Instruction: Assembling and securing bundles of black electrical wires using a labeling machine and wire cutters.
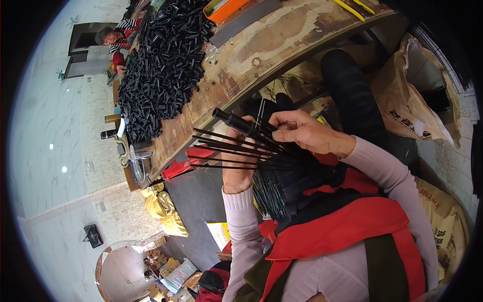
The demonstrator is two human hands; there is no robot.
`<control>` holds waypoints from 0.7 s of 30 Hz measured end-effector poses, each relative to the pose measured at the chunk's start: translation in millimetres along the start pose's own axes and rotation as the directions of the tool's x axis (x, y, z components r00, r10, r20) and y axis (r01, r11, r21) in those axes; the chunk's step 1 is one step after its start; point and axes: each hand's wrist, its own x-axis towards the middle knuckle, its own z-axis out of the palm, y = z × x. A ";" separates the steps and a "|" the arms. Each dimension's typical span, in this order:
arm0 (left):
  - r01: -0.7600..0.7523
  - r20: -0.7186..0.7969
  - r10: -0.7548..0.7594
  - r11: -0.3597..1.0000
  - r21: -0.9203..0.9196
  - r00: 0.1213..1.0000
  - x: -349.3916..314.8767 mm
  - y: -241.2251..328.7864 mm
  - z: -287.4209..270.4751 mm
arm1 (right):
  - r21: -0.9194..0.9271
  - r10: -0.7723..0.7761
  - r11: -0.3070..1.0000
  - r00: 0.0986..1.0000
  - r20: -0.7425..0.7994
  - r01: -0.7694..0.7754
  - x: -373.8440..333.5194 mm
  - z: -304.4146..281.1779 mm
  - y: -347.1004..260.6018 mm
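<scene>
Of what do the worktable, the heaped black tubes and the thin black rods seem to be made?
Worktable: probably wood, matt; its brown surface is blotchy and worn.
Heaped black tubes: likely plastic, slightly glossy; small highlights show, but coated metal is possible.
Thin black rods: metal or plastic, uncertain; dark, little shine, straight and stiff-looking.

Table (241, 68): worn wooden top, blotched with pale patches. Left of table, a pale glossy wall (50, 121) with grey veins; two bright spots of light (64, 169) show on it. Same side of table, a dark rectangular frame (80, 38), window or doorway unclear. Nearer than table's left end: dark grey floor (193, 201), rough speckled wall section (128, 209). Right of table, whitish wall (465, 136) with dark joint lines.
</scene>
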 end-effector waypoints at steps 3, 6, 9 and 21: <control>-0.044 0.099 0.042 0.999 0.013 0.994 2.4 0.5 -4.8 | 0.049 0.032 0.998 0.999 -0.012 -0.032 -0.7 3.7 -4.5; -0.097 0.090 0.095 0.995 0.023 0.991 4.0 -5.0 -2.9 | -0.180 -0.104 0.980 0.989 -0.106 0.083 -8.3 7.5 -6.6; 0.018 0.087 -0.015 0.999 -0.031 0.996 1.3 -1.3 1.2 | -0.127 -0.037 0.991 0.998 -0.042 0.031 -10.2 4.3 -9.6; 0.083 0.248 -0.083 0.997 0.010 0.965 21.8 -6.3 -11.3 | 0.256 0.140 0.956 0.990 0.034 -0.144 -5.7 -12.4 -10.2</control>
